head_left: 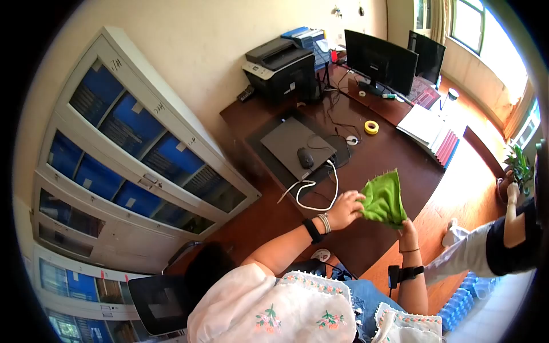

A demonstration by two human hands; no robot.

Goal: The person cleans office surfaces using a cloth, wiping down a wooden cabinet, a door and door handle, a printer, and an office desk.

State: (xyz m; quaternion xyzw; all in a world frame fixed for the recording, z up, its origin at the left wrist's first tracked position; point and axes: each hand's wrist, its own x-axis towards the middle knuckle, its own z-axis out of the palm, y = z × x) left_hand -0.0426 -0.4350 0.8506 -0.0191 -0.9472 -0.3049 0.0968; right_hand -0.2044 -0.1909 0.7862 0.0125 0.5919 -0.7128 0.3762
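A green cloth [384, 199] with frayed edges is held up above the near right part of the dark wooden desk [366, 246]. My left hand [346, 210] has its fingers closed on the left edge of the cloth. At the lower right corner, my right hand [409, 231] pinches the cloth between thumb and fingers. To the left of the cloth, a closed grey laptop [286, 143] lies on a dark desk mat, with a black mouse [306, 157] on top. A white cable [334, 191] loops near my left hand.
A printer [280, 66], monitors [380, 60], yellow tape [371, 127] and stacked folders [432, 134] stand on the desk. Cabinets [131, 154] line the left. At right, another person [497, 240] touches a potted plant [517, 166]; bottled water packs [466, 294] lie on the floor.
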